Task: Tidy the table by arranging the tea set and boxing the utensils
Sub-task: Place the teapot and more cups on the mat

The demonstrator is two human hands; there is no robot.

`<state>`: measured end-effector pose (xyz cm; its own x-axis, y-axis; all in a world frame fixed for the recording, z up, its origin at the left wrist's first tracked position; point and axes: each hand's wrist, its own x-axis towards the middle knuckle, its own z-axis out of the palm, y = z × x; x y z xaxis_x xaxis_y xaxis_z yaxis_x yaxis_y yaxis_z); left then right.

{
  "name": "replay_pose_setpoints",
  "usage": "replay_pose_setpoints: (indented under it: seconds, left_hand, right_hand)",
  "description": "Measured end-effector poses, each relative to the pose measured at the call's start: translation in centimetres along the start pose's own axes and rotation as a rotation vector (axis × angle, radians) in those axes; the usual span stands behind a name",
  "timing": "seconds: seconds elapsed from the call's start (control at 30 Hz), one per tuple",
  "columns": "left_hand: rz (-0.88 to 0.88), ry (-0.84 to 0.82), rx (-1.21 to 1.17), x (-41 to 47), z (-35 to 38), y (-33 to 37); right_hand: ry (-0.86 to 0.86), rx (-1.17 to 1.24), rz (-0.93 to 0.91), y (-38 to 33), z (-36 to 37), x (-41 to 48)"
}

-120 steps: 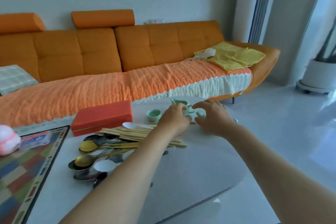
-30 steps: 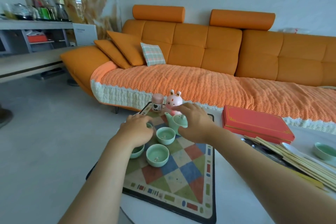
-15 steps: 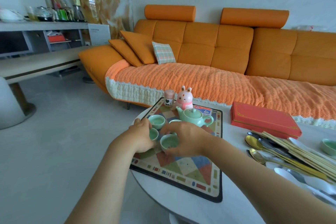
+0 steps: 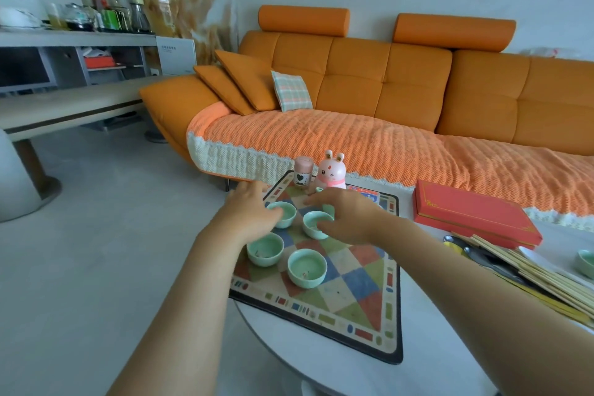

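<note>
Four mint-green tea cups stand in a square on the checked mat [image 4: 355, 296]: back left cup [image 4: 286, 215], back right cup [image 4: 314, 225], front left cup [image 4: 265, 250], front right cup [image 4: 307, 268]. My left hand [image 4: 249, 212] lies beside the back left cup, fingers relaxed, thumb at its rim. My right hand [image 4: 348, 215] is spread over the back right cup, with the thumb touching its rim. It hides most of the green teapot [image 4: 328, 208]. The red utensil box [image 4: 475, 215] lies shut to the right, with bamboo chopsticks [image 4: 533, 270] and metal spoons [image 4: 466, 249] beside it.
A pink rabbit figure [image 4: 332, 170] and a small pink jar [image 4: 303, 170] stand at the mat's far edge. One more green cup [image 4: 585, 262] sits at the right edge near a white spoon [image 4: 540, 256]. The round white table [image 4: 427, 363] ends just left of the mat. An orange sofa [image 4: 385, 90] is behind.
Both hands have moved from the two near cups to the two far cups. The four cups now stand in a square. My right hand now covers the teapot.
</note>
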<state>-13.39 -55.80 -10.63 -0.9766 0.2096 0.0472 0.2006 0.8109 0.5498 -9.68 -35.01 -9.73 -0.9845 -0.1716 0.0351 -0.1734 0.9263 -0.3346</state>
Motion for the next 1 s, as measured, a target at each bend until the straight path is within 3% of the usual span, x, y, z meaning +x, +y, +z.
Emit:
replay_pose_setpoints:
  seconds: [0.07, 0.13, 0.47, 0.53, 0.6, 0.7, 0.8, 0.87, 1.0]
  left_hand:
    - [0.039, 0.053, 0.043, 1.3, 1.0, 0.3]
    - [0.041, -0.01, 0.033, 2.3, 2.0, 0.4]
    - [-0.017, -0.21, 0.028, 3.3, 2.5, 0.3]
    - [-0.036, -0.246, 0.04, 3.0, 2.3, 0.4]
    - [-0.052, -0.252, 0.057, 2.8, 2.4, 0.5]
    - [-0.073, -0.254, 0.068, 2.7, 2.6, 0.5]
    - [-0.097, -0.239, 0.083, 2.7, 3.0, 0.6]
    - [-0.096, -0.201, 0.083, 2.8, 3.2, 0.9]
    - [-0.027, -0.107, 0.022, 3.3, 3.1, 1.5]
  right_hand:
    - [-0.075, -0.125, 0.027, 0.2, 0.2, 0.6]
    - [-0.11, -0.173, 0.04, 0.4, 0.7, 1.1]
    - [-0.162, 0.067, 0.024, 1.8, 0.4, 1.0]
    - [-0.1, 0.188, 0.054, 2.3, 0.4, 0.7]
    - [0.092, 0.275, 0.09, 3.0, 0.1, 0.5]
    - [0.323, 0.067, 0.179, 4.7, -0.3, 0.2]
    - [0.18, -0.112, 0.301, 6.2, 0.1, 0.1]
    - [0.105, -0.053, 0.35, 6.6, 0.7, 0.1]
    - [0.187, 0.039, 0.316, 6.7, 1.4, 0.7]
